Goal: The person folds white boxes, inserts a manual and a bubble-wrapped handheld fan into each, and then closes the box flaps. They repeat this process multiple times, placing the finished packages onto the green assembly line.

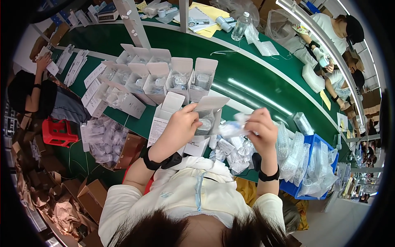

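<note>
My left hand (184,125) grips the near-left side of an open white carton (212,103), its thumb at the rim. Inside the carton sits a bagged pale item (204,125). Just right of the carton, my right hand (262,128) pinches a small clear plastic bag (231,129) with white and blue contents, blurred by motion. Below that hand lies a pile of small bagged white parts (238,151). Beyond my left hand stand several open white cartons (180,78) in rows, with bagged items inside and lids raised.
A blue crate (291,189) of bubble-wrap pouches (296,154) is at right. At left are a cardboard box of bagged parts (108,138), a red stool (57,132) and a person (31,92). A clear bottle (240,28) stands on the far bench; people work at far right.
</note>
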{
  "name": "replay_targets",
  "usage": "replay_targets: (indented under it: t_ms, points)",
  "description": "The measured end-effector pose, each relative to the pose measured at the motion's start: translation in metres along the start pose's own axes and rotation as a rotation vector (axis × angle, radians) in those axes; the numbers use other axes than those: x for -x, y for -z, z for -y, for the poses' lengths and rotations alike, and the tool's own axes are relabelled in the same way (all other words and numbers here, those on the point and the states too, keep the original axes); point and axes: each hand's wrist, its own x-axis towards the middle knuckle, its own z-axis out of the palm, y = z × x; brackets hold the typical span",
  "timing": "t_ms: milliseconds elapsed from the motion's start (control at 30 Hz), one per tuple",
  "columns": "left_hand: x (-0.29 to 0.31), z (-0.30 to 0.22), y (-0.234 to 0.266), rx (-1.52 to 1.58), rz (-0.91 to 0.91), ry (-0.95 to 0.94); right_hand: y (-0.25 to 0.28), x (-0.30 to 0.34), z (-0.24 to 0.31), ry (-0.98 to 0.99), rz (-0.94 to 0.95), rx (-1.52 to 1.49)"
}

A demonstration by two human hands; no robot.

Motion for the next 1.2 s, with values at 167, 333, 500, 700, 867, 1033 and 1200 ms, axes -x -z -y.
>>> replay_targets:
  t_ms: [167,333,500,700,867,1033,1200]
  points:
    - [-0.006,-0.003,-0.002,0.000,-0.048,-0.078,-0.038,-0.017,0.025,0.242,0.380,0.251]
    - [-0.004,0.005,-0.005,0.001,-0.163,-0.046,-0.067,-0.002,0.019,0.062,0.694,0.190]
    - [0.003,0.014,-0.001,0.047,-0.228,0.003,-0.067,0.017,0.000,0.079,0.271,0.156]
    - [0.035,-0.002,0.034,0.082,-0.348,0.027,-0.107,0.067,-0.028,-0.583,-0.599,-0.819]
    - [0.098,-0.010,0.123,0.112,-0.658,0.211,-0.105,0.075,-0.032,-0.764,-0.406,-0.554]
    - [0.115,0.020,0.157,-0.044,-0.661,0.193,-0.122,0.056,-0.018,-0.482,0.021,-0.194]
    - [0.099,0.058,0.157,-0.128,-0.522,0.202,-0.139,0.059,-0.027,-0.508,0.056,-0.088]
